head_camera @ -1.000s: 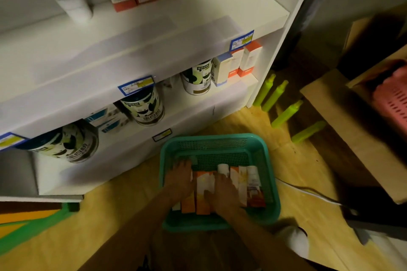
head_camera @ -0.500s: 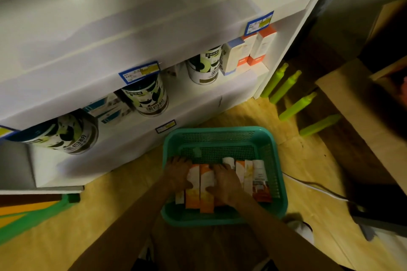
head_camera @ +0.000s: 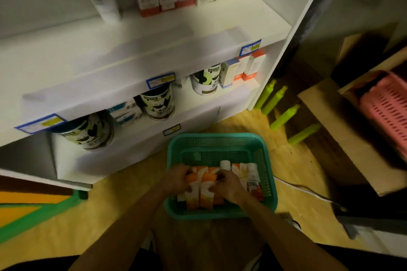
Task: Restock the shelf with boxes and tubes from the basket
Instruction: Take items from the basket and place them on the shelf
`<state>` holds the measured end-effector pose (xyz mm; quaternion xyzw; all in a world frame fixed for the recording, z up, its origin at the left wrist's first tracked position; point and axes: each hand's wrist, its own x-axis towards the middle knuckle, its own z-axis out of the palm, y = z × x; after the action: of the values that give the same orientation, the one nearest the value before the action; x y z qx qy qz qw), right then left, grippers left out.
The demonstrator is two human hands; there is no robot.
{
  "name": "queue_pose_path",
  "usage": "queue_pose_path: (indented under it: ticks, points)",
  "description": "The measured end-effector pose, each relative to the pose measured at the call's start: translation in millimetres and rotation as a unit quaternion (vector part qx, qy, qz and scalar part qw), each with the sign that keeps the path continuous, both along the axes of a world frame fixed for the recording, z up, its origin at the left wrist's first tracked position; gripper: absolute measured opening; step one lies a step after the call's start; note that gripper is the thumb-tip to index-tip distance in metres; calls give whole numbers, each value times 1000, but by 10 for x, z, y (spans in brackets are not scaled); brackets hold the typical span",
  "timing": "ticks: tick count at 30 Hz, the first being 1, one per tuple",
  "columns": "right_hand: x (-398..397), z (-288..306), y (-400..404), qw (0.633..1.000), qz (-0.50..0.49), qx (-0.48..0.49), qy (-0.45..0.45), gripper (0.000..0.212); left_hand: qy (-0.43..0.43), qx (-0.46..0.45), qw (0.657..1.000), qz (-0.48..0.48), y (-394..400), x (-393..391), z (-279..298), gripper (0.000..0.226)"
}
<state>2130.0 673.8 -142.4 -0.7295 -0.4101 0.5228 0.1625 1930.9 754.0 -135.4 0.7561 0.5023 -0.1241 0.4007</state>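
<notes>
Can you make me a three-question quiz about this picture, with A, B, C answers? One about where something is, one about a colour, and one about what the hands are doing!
1. Where is the basket?
A. on the floor in front of the shelf
B. on the top shelf
C. on a chair

2. What colour is it?
A. pink
B. teal green
C. white

3. What are the hands doing?
A. hanging idle
B. pointing at cans
C. gripping orange boxes

Answers:
1 A, it sits on the wooden floor below the shelf.
2 B, its rim is teal green.
3 C, the left hand and right hand curl round the orange boxes inside the basket.
</notes>
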Motion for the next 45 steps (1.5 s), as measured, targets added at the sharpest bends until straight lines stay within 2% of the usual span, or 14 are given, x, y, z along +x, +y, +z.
queue_pose_path:
  ticks: [5, 9, 12, 16, 21, 26, 33, 39, 45]
  points:
    - [-8, 478, 28, 997, 9, 65, -33, 39, -45, 15, 998, 34, 16, -149, 567, 52]
    - [-1, 845, 82, 993, 0, 110, -39, 31, -90, 32, 994, 46, 104, -365, 1070, 39]
    - [-41, 1227, 203, 984, -18, 172, -40, 33, -100, 91, 988, 73, 215, -534, 1617, 48]
    - [-211, 1851, 330, 976, -41, 216, 1, 37, -98, 204, 969, 100, 313, -793, 2414, 58]
    - [-449, 2611, 413, 948, -48, 314, 12, 39, -131, 273, 942, 146, 277, -1072, 3249, 49]
    - [-675, 3368, 481, 922, -31, 383, 43, 39, -154, 339, 917, 140, 188, -1333, 3937, 49]
    - [-960, 4319, 711, 896, -12, 434, 94, 46, -191, 400, 883, 155, 65, -1545, 4836, 51]
    - [-1190, 4999, 1029, 869, -4, 476, 135, 48, -224, 461, 840, 176, 130, -1669, 5612, 52]
    - [-1439, 5422, 1376, 855, 11, 497, 149, 51, -204, 495, 823, 191, 302, -1745, 6030, 49]
